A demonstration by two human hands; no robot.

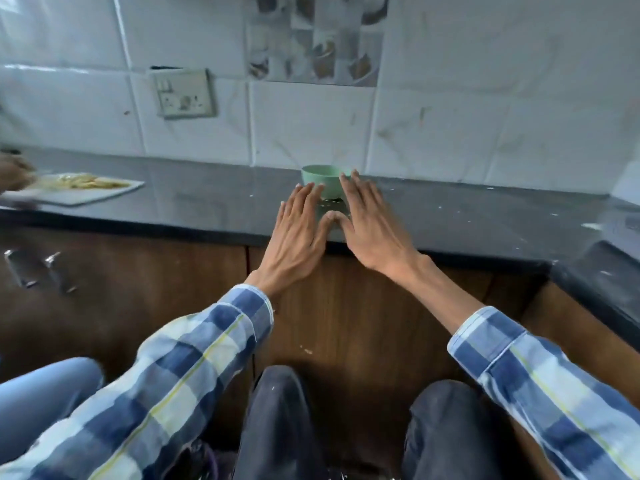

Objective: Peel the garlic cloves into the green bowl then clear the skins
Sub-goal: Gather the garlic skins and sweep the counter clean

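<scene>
Dark counter (207, 202) | one green bowl (320, 180) | left hand (298, 233), right hand (370, 226) flat, fingers spread

Glossy dark stone counter (214, 202), matt green plastic bowl (320, 174), glazed white wall tiles (311, 123), wood-grain cabinet fronts (138, 271)

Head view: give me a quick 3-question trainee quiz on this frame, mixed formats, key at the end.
1. True or false: both hands are flat with straight fingers, holding nothing.
2. Where does the green bowl stand? A) on the white board at far left B) on the dark counter near the tiled wall, just beyond the fingertips C) on the person's lap
3. Fill in: the two ______ touch tip to tip between the hands.

Key
1. True: the left hand and right hand are both spread open.
2. B: it stands on the counter.
3. thumbs
</scene>
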